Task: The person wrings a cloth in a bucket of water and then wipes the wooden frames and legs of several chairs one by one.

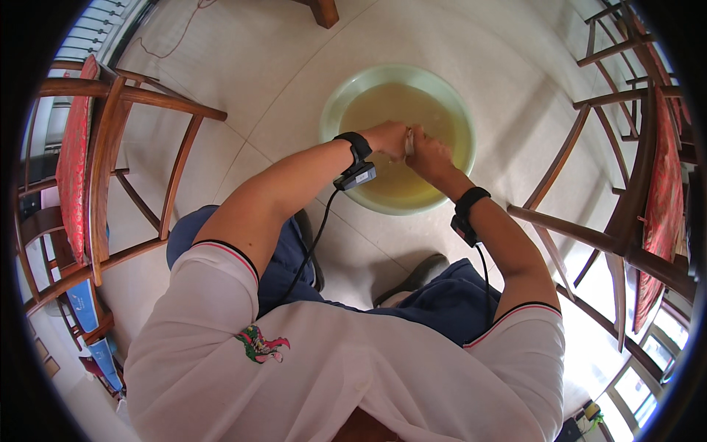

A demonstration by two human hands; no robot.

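Observation:
A pale green round basin [335, 99] stands on the floor in front of me, holding cloudy yellowish-brown water [401, 103]. My left hand [388, 138] and my right hand [428, 156] meet above the water, near the middle of the basin. Both have their fingers curled closed against each other. Between them shows a small pale, whitish thing [409, 143]; most of it is hidden by the fingers, and its kind cannot be made out. A black strap with a small device and a cable circles each wrist.
Wooden chairs with red patterned cushions flank me, one chair [177, 173] at left and another [563, 158] at right. Ahead is a wooden furniture leg [322, 11]. A thin cord [173, 48] lies on the tiled floor [280, 44]. My shoes [412, 280] are just behind the basin.

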